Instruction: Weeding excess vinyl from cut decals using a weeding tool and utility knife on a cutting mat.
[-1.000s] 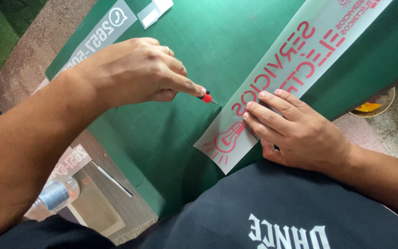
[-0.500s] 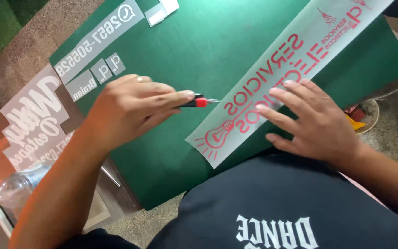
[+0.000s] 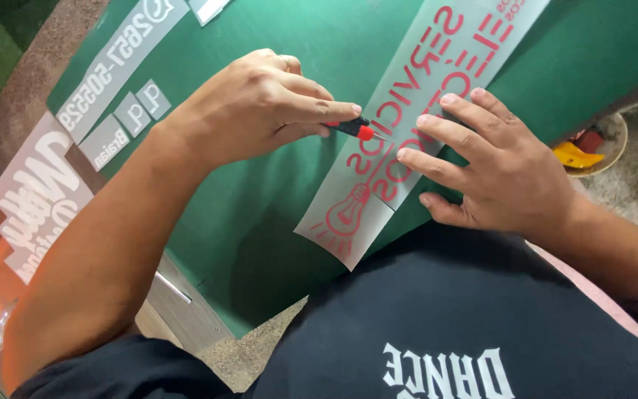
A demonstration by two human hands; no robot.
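Left-hand grip: weeding tool seemingly tip-rightward.

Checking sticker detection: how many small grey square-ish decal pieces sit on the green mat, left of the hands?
3. Two small squares lie side by side below the long grey number strip; a third, wider piece sits just lower-left. More may lie out of frame.
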